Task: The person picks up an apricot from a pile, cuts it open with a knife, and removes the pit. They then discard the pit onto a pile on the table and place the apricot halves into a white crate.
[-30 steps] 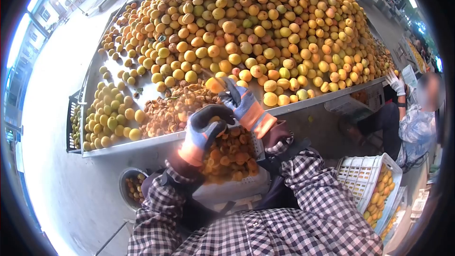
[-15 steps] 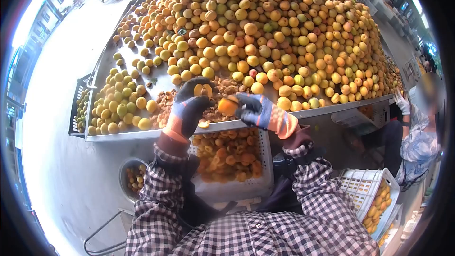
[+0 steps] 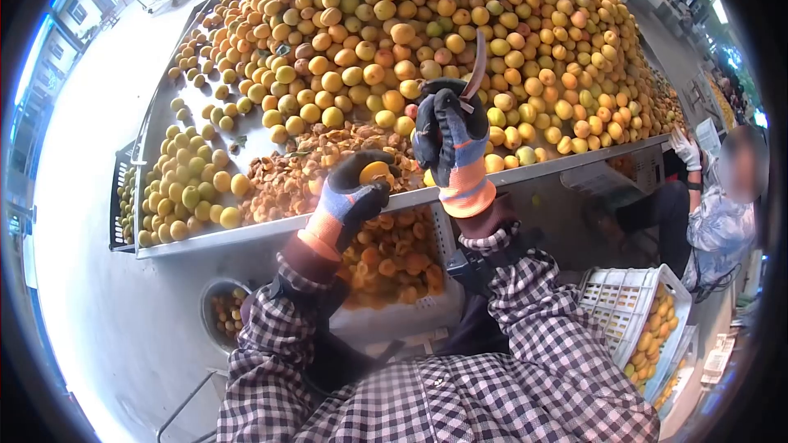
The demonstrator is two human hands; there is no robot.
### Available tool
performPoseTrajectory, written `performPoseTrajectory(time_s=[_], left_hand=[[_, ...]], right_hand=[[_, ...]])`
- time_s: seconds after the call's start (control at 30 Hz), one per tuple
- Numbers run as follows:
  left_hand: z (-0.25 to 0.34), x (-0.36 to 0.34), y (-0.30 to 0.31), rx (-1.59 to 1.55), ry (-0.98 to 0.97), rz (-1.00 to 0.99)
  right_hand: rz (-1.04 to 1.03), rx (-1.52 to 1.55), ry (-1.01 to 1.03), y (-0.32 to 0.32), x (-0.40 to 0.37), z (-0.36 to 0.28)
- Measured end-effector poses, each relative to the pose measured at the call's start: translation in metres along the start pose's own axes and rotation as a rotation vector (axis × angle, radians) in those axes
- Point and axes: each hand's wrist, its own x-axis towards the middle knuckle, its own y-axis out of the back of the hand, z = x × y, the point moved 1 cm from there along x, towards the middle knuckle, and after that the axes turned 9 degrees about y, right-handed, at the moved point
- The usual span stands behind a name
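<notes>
My left hand (image 3: 351, 190), in a dark-palmed glove, is closed on an apricot half (image 3: 376, 173) just above the table's near edge. To its right, my right hand (image 3: 451, 135) is raised and wrapped round a knife. The curved knife blade (image 3: 477, 66) points up and away from me, while the handle is hidden in the glove. Brown apricot pits and scraps (image 3: 287, 172) lie behind my left hand. Below the table edge stands a white crate (image 3: 444, 238) with many apricot halves (image 3: 394, 258), partly covered by my left forearm.
A large heap of whole apricots (image 3: 492, 25) covers the metal table (image 3: 263, 224). On the floor at left is a bucket (image 3: 207, 312) of fruit. A white crate (image 3: 607, 303) of apricots stands at right. Beyond it sits another person (image 3: 726, 230) with a gloved hand at the table.
My right hand has risen and turned, bringing the knife blade upright into view. My left hand has moved down and slightly right with an apricot half. The whole view has shifted slightly.
</notes>
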Motion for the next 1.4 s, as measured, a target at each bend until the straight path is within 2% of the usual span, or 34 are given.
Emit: performPoseTrajectory(time_s=[0.17, 0.23, 0.37, 0.47, 0.53, 0.63, 0.8, 0.87, 0.93, 1.13, 1.27, 1.33, 1.4], left_hand=[[-0.009, 0.001, -0.011, 0.016, 0.027, 0.018], [-0.007, -0.001, -0.014, 0.086, 0.066, -0.033], [-0.007, 0.002, -0.016, 0.130, 0.024, -0.012], [-0.013, 0.005, -0.013, 0.114, -0.025, 0.016], [-0.016, 0.006, -0.014, 0.122, -0.134, -0.005], [-0.015, 0.004, -0.016, 0.113, -0.066, -0.022], [-0.022, 0.007, -0.017, 0.100, -0.121, -0.002], [-0.022, 0.007, -0.017, 0.118, -0.165, 0.010], [-0.021, 0.007, -0.017, 0.224, -0.317, 0.015], [-0.016, 0.009, -0.012, 0.557, -0.362, 0.092], [-0.022, 0.016, -0.010, 0.581, -0.413, 0.100], [-0.021, 0.018, -0.008, 0.708, -0.563, 0.158], [-0.013, 0.016, -0.005, 0.733, -0.498, 0.126]], right_hand=[[0.049, -0.050, 0.132, -0.011, -0.001, -0.004], [0.036, -0.084, 0.194, -0.016, -0.001, -0.004], [-0.052, 0.029, 0.190, -0.014, 0.000, 0.007], [-0.077, 0.000, 0.239, -0.019, -0.005, 0.007], [-0.077, -0.004, 0.239, -0.022, -0.006, 0.005], [-0.089, -0.009, 0.238, -0.022, -0.007, 0.007], [-0.087, -0.010, 0.250, -0.020, -0.006, 0.019], [0.120, 0.042, 0.094, -0.021, -0.006, 0.019], [0.128, 0.099, 0.027, -0.020, -0.006, 0.017], [0.328, 0.180, -0.131, 0.000, 0.002, 0.041], [0.548, 0.198, -0.324, 0.005, 0.003, 0.051], [0.566, 0.253, -0.366, 0.014, 0.005, 0.060], [0.574, 0.362, -0.451, 0.020, 0.007, 0.063]])
